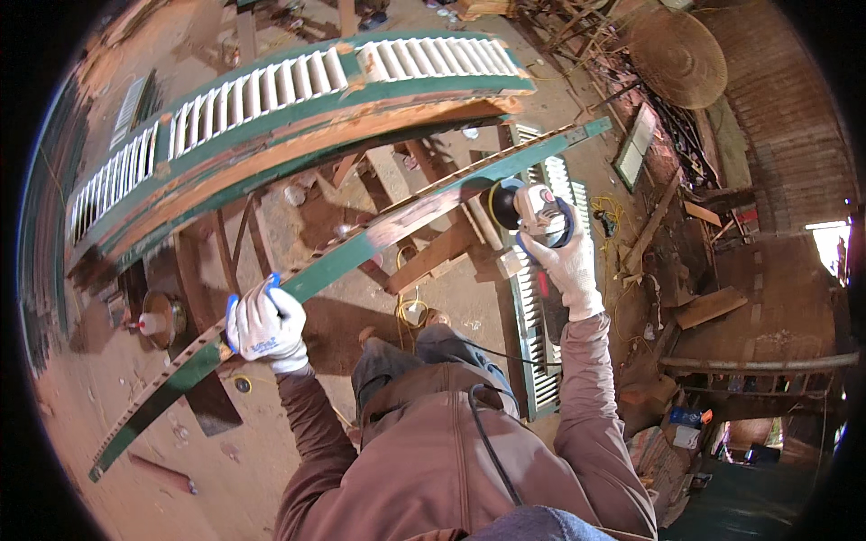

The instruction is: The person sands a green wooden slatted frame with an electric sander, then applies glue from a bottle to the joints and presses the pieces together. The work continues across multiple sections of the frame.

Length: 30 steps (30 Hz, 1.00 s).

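A long green wooden slat rail [327,272], notched along one edge, runs slantwise in front of me from lower left to upper right. My left hand [267,326], in a white glove with blue fingertips, is closed around it left of its middle. My right hand [566,261], gloved alike, grips an angle grinder [539,212] with a round dark disc. The disc is at the rail's near face, right of a patch where bare wood and pinkish tone show through the green; whether it touches cannot be told. A black cord hangs across my jacket.
Green shutters with white louvres [298,77] lie stacked on wooden supports beyond the rail. Another louvred shutter [541,361] is on the ground by my right arm. Yellow cord [412,313] coils near my feet. A woven hat [677,59] and scrap boards [711,307] are at the right.
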Available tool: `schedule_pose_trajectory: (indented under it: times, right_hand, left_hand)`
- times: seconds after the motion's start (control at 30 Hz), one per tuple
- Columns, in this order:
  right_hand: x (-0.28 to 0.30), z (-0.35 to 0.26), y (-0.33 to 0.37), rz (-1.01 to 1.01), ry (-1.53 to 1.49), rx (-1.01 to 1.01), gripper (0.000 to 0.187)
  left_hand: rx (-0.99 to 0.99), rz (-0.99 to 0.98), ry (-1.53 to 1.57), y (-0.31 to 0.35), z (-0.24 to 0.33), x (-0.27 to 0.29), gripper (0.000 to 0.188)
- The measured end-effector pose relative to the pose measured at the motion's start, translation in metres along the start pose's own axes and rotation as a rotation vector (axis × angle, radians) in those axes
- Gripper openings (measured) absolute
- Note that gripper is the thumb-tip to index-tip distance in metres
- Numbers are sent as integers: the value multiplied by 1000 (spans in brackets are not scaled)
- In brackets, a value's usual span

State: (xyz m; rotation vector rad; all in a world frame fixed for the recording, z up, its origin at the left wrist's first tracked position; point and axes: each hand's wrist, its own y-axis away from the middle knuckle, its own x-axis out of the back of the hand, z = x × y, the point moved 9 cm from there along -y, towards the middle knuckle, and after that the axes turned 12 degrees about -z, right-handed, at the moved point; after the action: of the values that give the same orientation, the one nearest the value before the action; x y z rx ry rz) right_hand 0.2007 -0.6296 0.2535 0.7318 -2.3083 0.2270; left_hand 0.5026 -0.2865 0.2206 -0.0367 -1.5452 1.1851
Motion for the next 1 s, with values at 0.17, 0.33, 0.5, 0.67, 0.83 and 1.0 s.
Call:
schedule_pose_trajectory:
  times: [0.17,0.33,0.5,0.67,0.83,1.0]
  right_hand:
    - [59,35,8,84,-196,-79,71]
    - [142,90,-19,155,-127,18,69]
    - [188,86,-72,47,133,1,76]
    - [150,70,-109,-200,31,163,82]
    - [77,30,-105,-387,238,379,91]
    - [49,14,-104,-446,230,395,95]
  left_hand:
    - [-10,-13,-71,-2,4,-4,25]
    - [7,-67,-181,-24,21,-1,24]
    - [13,-111,-139,-17,48,-34,18]
    - [89,-135,-197,-3,37,-42,15]
    - [121,-121,-245,12,16,-49,25]
    - [153,-51,-185,12,17,-50,30]
